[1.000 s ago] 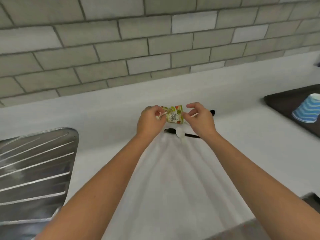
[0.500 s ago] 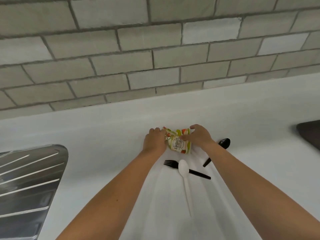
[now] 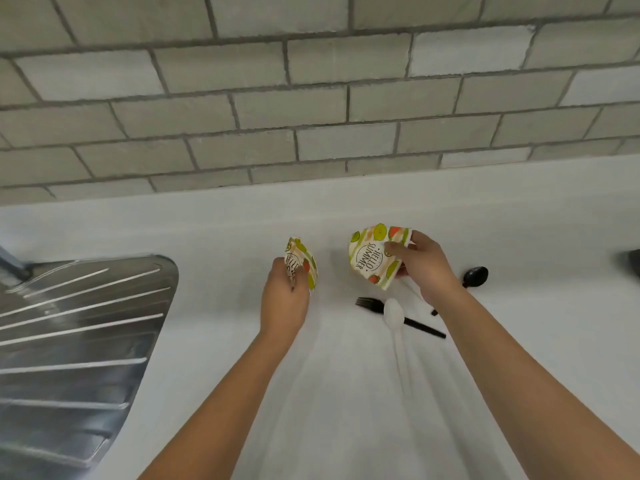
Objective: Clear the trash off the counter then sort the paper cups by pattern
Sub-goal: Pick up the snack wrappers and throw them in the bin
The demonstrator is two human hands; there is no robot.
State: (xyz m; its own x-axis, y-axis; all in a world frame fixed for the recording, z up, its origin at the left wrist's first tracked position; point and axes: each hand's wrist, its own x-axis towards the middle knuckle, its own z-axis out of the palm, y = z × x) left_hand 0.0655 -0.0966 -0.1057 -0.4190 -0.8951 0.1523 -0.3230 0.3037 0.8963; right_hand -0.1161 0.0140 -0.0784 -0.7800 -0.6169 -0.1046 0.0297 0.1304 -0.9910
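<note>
Two paper cups printed with fruit and the words "Hello Summer" are held above the white counter (image 3: 207,244). My left hand (image 3: 285,296) grips one fruit-pattern cup (image 3: 303,261), seen from the side. My right hand (image 3: 420,263) pinches the other fruit-pattern cup (image 3: 372,258) by its rim, its label facing me. The two cups are apart, with a gap of counter between them. Below my right hand lie a black plastic fork (image 3: 398,317), a white plastic spoon (image 3: 394,323) laid across it, and a black plastic spoon (image 3: 476,277).
A steel sink drainboard (image 3: 76,323) fills the left side. A grey tiled wall (image 3: 311,98) rises behind the counter. The corner of a dark tray (image 3: 633,261) shows at the far right edge.
The two cups were held together as one stack between both hands; now they are pulled apart, one in each hand. The view has shifted left and closer.
</note>
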